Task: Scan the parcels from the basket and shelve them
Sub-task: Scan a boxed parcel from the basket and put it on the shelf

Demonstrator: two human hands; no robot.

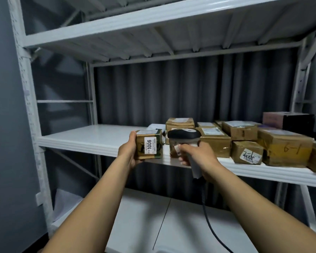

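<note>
My left hand (128,150) grips a small taped cardboard parcel (148,147) with a white label reading 1006, held up at the front edge of the middle shelf (91,137). My right hand (199,155) grips a corded handheld barcode scanner (183,136) just right of the parcel, and its fingers also pinch a small white slip. The scanner's dark head sits level with the parcel's top. Its black cable (208,221) hangs down past my right forearm.
Several brown taped parcels (244,141) crowd the right half of the middle shelf, with a pink-and-black box (288,121) behind them. The shelf's left half is bare white board. An upper shelf (153,28) hangs overhead, a lower shelf (146,221) lies below, and a grey curtain hangs behind.
</note>
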